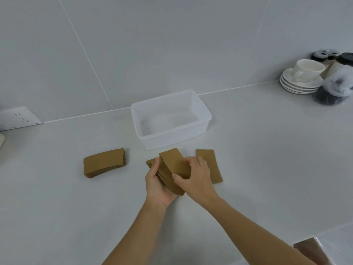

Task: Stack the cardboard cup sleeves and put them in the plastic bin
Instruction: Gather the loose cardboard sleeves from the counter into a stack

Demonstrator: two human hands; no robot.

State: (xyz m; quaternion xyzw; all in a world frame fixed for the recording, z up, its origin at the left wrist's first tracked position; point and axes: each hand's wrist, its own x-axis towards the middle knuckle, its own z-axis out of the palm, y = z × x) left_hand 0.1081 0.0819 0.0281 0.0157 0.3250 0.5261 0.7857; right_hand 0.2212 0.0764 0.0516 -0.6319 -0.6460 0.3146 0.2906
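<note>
Between both hands: bunch of cup sleeves (168, 175), fanned, not squared up. Left hand (157, 185) cupped under bunch, fingers curled on its edge. Right hand (196, 178) pinching top sleeve (174, 163). Plastic bin (202, 109) just beyond hands. Neat sleeve stack (104, 165) left of left hand, single sleeve (214, 169) partly behind right hand.

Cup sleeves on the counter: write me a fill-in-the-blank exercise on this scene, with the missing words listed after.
1. The bin holds ____ sleeves.
2. The left hand supports a stack from below while the ____ hand lays the top sleeve on it.
3. A separate pile lies on the counter to the ____ of both hands.
4. The white cup sits on stacked ____.

Missing words: no; right; left; saucers
</note>
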